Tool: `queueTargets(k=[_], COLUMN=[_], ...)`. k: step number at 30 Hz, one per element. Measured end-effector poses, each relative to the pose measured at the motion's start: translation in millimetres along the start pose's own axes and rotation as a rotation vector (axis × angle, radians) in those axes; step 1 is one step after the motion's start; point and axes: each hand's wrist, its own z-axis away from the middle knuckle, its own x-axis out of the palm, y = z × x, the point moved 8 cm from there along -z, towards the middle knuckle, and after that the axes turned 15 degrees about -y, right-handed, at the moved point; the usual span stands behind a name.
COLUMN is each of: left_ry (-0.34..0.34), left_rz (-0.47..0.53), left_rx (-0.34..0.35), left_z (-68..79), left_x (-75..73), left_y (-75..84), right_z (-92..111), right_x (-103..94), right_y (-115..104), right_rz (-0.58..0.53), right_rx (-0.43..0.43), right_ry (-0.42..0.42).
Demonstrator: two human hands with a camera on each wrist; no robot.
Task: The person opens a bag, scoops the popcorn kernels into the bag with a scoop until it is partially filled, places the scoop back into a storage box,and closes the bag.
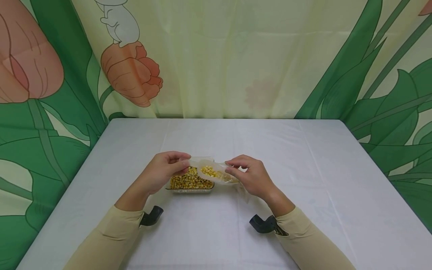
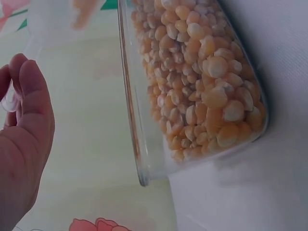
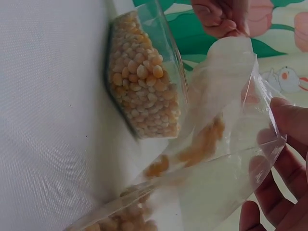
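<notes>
Plastic bag, between left hand and right hand, pinched by both; corn inside

We see a table covered in white cloth, with faint creases running from near to far, most plainly on the right. Left of the middle, we find a clear rectangular container standing upright on the cloth, holding yellow corn kernels. Just right of it, a clear plastic bag droops low over the cloth; we cannot tell whether its lower end touches.
</notes>
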Motion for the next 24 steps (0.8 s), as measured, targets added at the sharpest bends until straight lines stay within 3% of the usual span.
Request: queueTargets(k=[13,24], left_ry=[-0.018,0.001], left_rz=[-0.058,-0.123], left_rx=[0.06,0.038], left_z=[4.4,14.8], left_x=[2.1,-11.1], left_y=[12.1,15.4], right_z=[2,3], right_x=[0.0,-2.9], right_y=[1,0], right_rz=[-0.017,-0.024], right_rx=[0.01,0.002], right_ry=[-0.006,-0.002])
